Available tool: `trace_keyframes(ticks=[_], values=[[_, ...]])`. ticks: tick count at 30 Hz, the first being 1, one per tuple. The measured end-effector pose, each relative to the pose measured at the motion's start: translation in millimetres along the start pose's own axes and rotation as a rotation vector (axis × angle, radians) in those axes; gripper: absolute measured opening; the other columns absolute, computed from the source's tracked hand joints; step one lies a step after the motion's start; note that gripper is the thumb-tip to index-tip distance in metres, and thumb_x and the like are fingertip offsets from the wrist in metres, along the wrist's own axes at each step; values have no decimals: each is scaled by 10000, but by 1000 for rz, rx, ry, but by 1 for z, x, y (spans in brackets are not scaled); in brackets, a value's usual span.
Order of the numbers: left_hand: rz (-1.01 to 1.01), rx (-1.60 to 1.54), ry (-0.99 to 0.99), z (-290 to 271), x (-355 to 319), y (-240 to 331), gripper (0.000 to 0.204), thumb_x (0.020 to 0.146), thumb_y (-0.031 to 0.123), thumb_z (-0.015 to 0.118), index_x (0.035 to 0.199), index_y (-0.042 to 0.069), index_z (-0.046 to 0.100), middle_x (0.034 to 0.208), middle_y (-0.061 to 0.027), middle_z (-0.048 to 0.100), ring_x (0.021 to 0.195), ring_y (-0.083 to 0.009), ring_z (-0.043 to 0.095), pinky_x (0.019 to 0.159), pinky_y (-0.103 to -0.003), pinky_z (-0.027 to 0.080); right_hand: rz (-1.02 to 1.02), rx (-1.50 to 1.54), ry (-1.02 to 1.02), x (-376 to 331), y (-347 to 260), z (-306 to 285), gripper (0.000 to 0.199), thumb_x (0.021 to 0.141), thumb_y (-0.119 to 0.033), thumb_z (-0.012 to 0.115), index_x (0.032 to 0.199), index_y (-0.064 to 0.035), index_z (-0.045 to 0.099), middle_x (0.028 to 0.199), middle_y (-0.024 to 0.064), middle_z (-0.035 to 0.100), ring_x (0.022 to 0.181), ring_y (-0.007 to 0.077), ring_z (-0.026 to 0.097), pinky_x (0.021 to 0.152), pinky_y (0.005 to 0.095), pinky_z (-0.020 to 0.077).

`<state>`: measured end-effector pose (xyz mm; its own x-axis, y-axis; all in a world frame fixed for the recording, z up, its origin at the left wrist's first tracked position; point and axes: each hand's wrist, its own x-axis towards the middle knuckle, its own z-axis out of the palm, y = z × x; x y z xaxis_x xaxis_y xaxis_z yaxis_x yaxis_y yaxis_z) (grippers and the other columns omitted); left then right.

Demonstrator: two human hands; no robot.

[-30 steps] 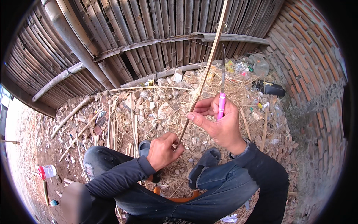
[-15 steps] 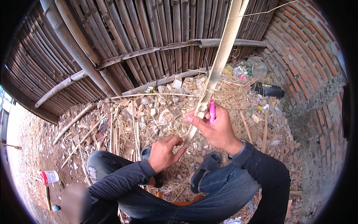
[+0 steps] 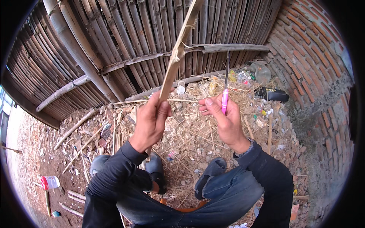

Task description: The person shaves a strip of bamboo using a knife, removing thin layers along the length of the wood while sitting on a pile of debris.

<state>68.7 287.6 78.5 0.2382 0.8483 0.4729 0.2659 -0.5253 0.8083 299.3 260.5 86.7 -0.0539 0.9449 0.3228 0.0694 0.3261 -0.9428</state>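
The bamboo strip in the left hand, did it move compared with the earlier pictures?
Yes. The bamboo strip now leans across the bamboo wall left of the pink-handled knife; earlier its top passed right of the knife.

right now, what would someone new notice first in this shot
The eye goes to the long bamboo strip rising up the middle, gripped near its lower end by the left hand. Just right of it, the right hand holds a pink-handled knife with its thin blade pointing up. Behind both stands a wall of bamboo poles, with a curved brick wall at the right and straw and rubble on the ground.
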Motion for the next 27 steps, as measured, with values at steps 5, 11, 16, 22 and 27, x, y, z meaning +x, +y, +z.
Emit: trace_keyframes(ticks=[5, 11, 16, 22, 27], values=[[402, 614, 179, -101, 78, 86, 277, 1117, 173, 503, 1296, 46, 673, 662, 22, 458, 601, -70, 447, 561, -277, 382, 65, 321, 186, 9, -4, -42, 481, 1096, -412, 502, 1056, 44, 649, 1011, 172, 713, 830, 181, 690, 726, 331, 578], [-322, 184, -540, -100, -15, 95, 287, 1129, 220, 462, 1083, 6, 647, 645, -11, 545, 572, -103, 540, 559, -313, 442, 3, 249, 258, -6, -16, -42, 295, 1078, -290, 580, 1055, 4, 568, 1057, 181, 707, 880, 193, 714, 764, 328, 606], [-903, -510, -660, -70, -144, 67, 316, 1151, 249, 412, 1174, -13, 588, 809, -38, 626, 653, -97, 595, 632, -244, 494, -63, 393, 184, -11, -24, -17, 344, 957, 17, 713, 1016, -77, 388, 1061, 192, 675, 895, 199, 733, 761, 318, 641], [-781, -577, -695, -16, -139, 50, 344, 1145, 293, 440, 1276, -5, 552, 863, -49, 689, 764, -89, 664, 717, -244, 557, 25, 264, 93, -13, -7, -21, 358, 946, 70, 687, 990, -76, 364, 992, 142, 649, 833, 150, 706, 749, 305, 657], [-632, -591, -489, 10, -109, 18, 397, 1166, 318, 320, 1314, 7, 517, 605, -20, 500, 436, -84, 437, 454, -224, 385, -47, -321, -14, -10, -12, -26, 230, 1075, -222, 586, 955, -33, 531, 755, 70, 636, 669, 138, 639, 592, 333, 505]])
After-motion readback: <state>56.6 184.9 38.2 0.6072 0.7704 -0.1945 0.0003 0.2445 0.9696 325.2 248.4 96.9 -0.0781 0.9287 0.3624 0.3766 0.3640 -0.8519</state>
